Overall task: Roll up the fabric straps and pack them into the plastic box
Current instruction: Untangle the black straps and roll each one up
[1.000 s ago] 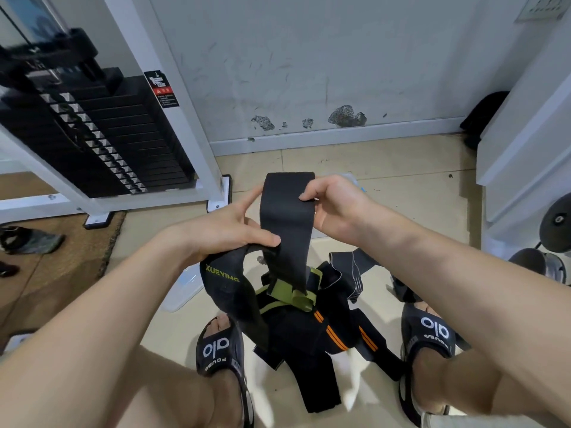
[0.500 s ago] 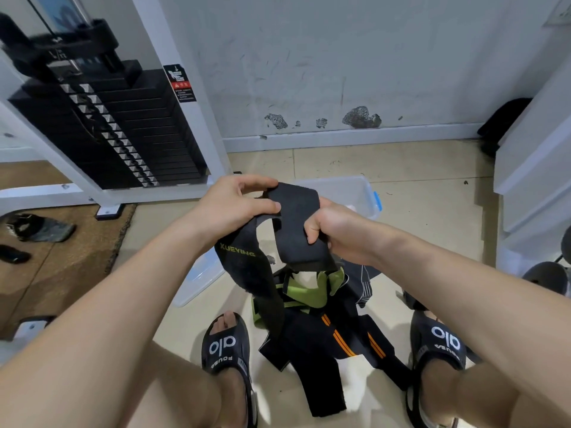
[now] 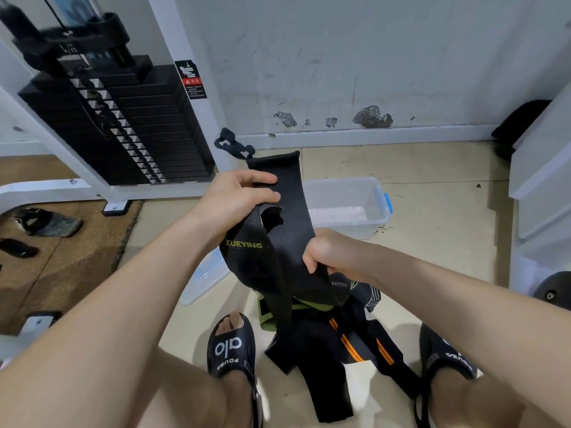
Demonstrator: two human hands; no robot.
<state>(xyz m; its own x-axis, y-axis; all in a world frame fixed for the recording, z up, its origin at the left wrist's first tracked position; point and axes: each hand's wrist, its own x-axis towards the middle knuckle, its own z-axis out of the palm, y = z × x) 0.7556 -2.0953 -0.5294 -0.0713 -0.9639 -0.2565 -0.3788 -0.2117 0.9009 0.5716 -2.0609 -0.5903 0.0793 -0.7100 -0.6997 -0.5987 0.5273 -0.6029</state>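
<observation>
Left hand is pinching the black strap near its top at frame centre, right hand is gripping lower down, stretching it flat for rolling; box is waiting behind.

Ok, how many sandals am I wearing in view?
2: the left sandal is at bottom centre; the right sandal is at bottom right, partly cut off beside the strap pile.

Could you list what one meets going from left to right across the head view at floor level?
Dark shoe on the brown mat → left black slide sandal → orange-striped black straps → right black slide sandal → dark round weight plate.
</observation>
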